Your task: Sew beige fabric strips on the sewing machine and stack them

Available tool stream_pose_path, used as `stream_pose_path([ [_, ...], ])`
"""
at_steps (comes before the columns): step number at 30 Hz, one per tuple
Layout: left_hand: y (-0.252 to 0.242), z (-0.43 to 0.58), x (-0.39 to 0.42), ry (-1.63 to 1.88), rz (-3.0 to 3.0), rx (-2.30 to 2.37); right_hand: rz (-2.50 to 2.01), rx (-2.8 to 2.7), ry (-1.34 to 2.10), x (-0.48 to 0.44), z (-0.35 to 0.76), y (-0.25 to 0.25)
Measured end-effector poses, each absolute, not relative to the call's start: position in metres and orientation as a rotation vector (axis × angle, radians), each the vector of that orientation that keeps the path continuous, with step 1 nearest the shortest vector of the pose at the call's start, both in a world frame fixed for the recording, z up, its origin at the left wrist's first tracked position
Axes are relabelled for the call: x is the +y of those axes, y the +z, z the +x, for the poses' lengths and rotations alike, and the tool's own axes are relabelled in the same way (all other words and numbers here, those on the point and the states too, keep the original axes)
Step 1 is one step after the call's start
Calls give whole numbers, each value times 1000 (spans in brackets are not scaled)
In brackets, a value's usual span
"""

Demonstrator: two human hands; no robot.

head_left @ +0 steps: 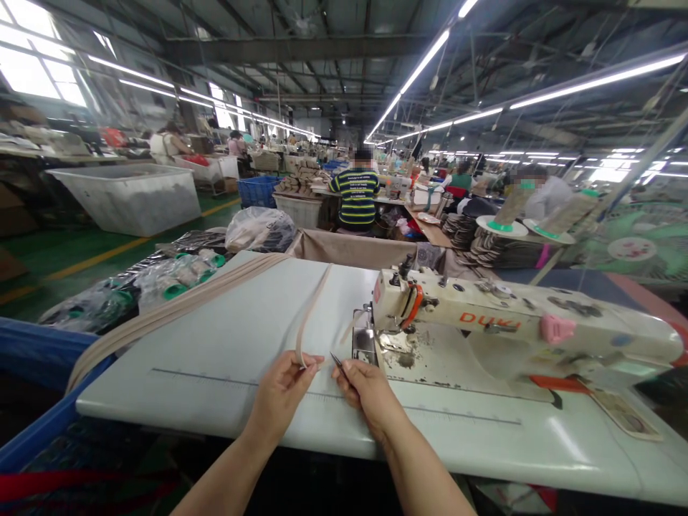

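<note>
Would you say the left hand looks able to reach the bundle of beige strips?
Probably yes: only tabletop lies between the left hand and the beige bundle, though that hand holds a strip.

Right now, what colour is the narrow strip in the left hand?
Pale beige: the narrow strip in the left hand shows best in the head view.

Single head-worn view, facing forward and tilted down, close above the worktable (215, 330), ceiling lights (424, 63) farther off

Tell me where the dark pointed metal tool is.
In the head view, the tool is in the right hand, left of the white sewing machine.
</note>
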State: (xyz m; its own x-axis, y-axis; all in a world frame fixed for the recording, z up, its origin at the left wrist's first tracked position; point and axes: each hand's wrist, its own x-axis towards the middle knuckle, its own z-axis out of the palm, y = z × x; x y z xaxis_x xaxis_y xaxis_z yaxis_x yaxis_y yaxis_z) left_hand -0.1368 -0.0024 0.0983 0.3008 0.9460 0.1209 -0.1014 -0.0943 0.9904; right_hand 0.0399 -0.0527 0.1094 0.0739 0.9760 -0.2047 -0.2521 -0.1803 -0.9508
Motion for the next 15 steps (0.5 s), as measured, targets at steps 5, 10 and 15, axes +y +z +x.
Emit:
stream_pose_path([
  [5,106,-148,-1,1030,1389,916,-1502,-1219,952,-67,46,117],
  [10,111,-176,13,887,1378,923,-2017,-1552,86,-96,62,118],
  [15,110,-224,39,755,1618,1180,-2346,-1657,-100,-115,75,106],
])
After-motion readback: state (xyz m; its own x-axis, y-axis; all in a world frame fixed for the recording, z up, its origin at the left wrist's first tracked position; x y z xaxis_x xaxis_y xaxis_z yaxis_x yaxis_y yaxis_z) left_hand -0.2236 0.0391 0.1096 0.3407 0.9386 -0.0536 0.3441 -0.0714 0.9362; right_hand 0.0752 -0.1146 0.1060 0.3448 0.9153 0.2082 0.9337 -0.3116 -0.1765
